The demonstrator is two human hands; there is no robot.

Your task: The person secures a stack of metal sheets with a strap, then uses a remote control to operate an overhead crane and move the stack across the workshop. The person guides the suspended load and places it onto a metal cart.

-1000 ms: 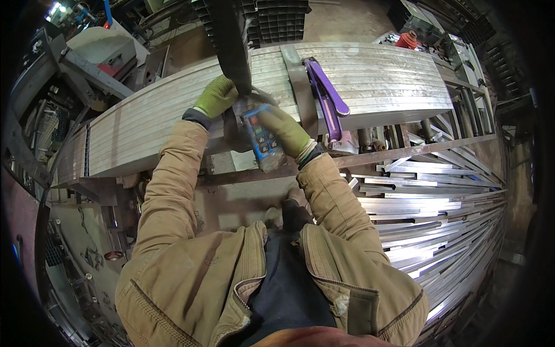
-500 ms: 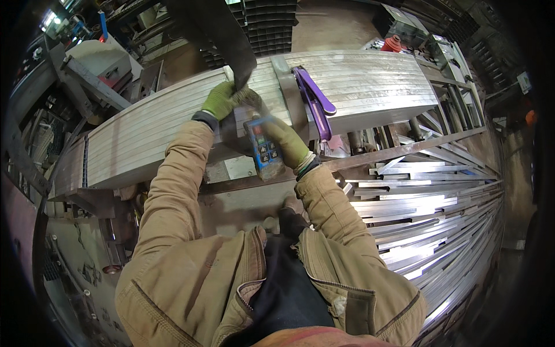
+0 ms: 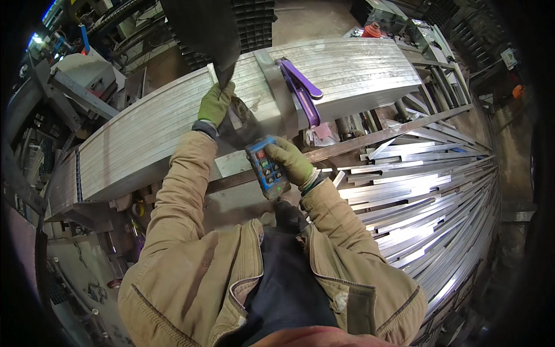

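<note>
In its green glove, my left hand (image 3: 216,105) is closed round the lower end of a wide dark strap (image 3: 211,34) hanging from above, over the near edge of a long stack of pale metal bars (image 3: 150,118). My right hand (image 3: 293,162), also gloved, grips a blue remote control (image 3: 265,165) with black and coloured buttons. The thumb rests near its upper buttons, and a small green light shows at its lower end. Right of the left hand, a grey band (image 3: 269,72) crosses the stack, with a looped purple strap-like piece (image 3: 302,87) beside it.
Many loose shiny metal profiles (image 3: 416,208) lie fanned out at the right, beyond a rusty steel beam (image 3: 381,130). A red-orange conical object (image 3: 372,30) stands behind the stack. Dark gridded racks (image 3: 254,29) are at the back, and a steel frame (image 3: 66,95) stands at left.
My right hand has drawn back from the strap toward me with the remote, away from the left hand. The green light now shows. The whole view has shifted slightly.
</note>
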